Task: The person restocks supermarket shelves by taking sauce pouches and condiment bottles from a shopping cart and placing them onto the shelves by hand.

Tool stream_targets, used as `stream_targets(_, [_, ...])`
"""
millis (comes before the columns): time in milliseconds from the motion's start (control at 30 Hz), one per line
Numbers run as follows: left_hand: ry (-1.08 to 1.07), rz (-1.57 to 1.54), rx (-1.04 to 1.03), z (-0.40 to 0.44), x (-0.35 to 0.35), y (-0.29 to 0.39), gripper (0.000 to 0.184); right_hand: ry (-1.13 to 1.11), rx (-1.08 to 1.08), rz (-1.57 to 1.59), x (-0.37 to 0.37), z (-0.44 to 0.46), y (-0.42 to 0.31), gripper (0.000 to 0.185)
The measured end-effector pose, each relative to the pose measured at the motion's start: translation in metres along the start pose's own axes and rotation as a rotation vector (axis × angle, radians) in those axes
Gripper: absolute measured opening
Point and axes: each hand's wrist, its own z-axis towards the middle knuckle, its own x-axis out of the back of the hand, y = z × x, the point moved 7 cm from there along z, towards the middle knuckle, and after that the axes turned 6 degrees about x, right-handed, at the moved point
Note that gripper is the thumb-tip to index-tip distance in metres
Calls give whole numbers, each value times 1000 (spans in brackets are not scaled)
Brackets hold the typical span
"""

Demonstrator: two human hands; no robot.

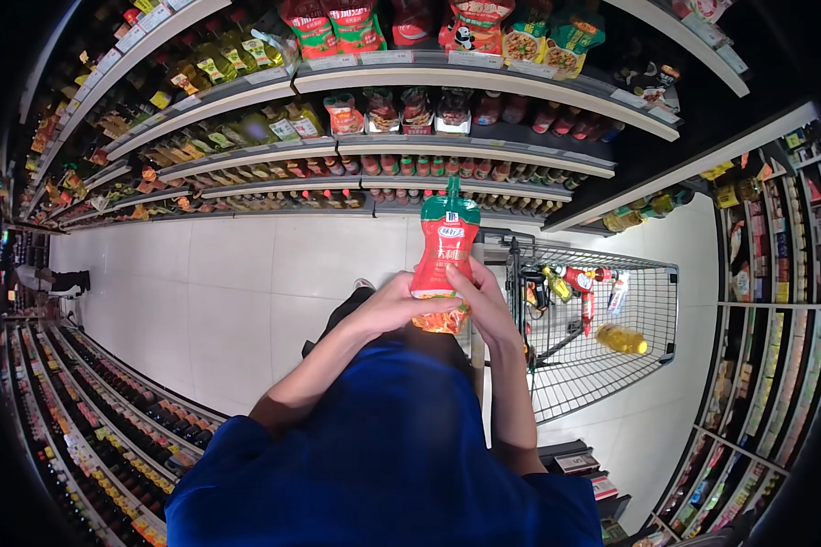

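Note:
A red sauce pouch (445, 251) with a green top and green spout cap is held upright in front of my body. My left hand (394, 301) grips its lower left side, and my right hand (482, 301) grips the lower right, its thumb lying across the front. Food is pictured near the pouch's bottom edge. Just right of my hands stands a wire shopping cart (602, 387). Inside it lie a bottle of yellow oil (621, 339), several red packages and a few dark or yellow-green bottles.
Ahead, shelves (483, 77) hold sauce pouches, jars and oil bottles. More stocked shelves (82, 428) line the left, and another rack (757, 319) stands at the right. A person (53, 279) is at the far left on the pale tiled floor (237, 283).

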Motion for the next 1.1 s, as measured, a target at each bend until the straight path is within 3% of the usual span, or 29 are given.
stream_targets(167, [7,42,-85,-1,-1,12,39,184,115,156,36,10,4,37])
stream_targets(200, [6,43,-96,-2,-1,15,39,295,173,49,48,6,3,36])
stream_targets(300, [22,0,-52,-6,5,20,38,569,223,-655,88,-12,36,39])
stream_targets(333, [8,-5,-80,-7,6,25,38,632,363,-871,84,-25,34,43])
stream_targets(467, [-9,14,-168,-17,13,43,38,573,357,-1082,92,-52,76,47])
stream_targets(567, [-16,59,-211,-21,18,55,39,522,-142,-934,90,-55,82,47])
stream_targets(600, [-18,74,-223,-23,20,59,40,523,-8,-1012,98,-53,90,40])
stream_targets(733, [-62,46,-234,-30,31,78,43,591,-18,-1012,104,-59,94,35])
stream_targets(867, [-73,89,-286,-45,48,106,52,687,-42,-1171,109,-61,89,45])
stream_targets(1100, [-130,127,-357,-51,88,135,59,773,-5,-1438,110,-60,55,46])
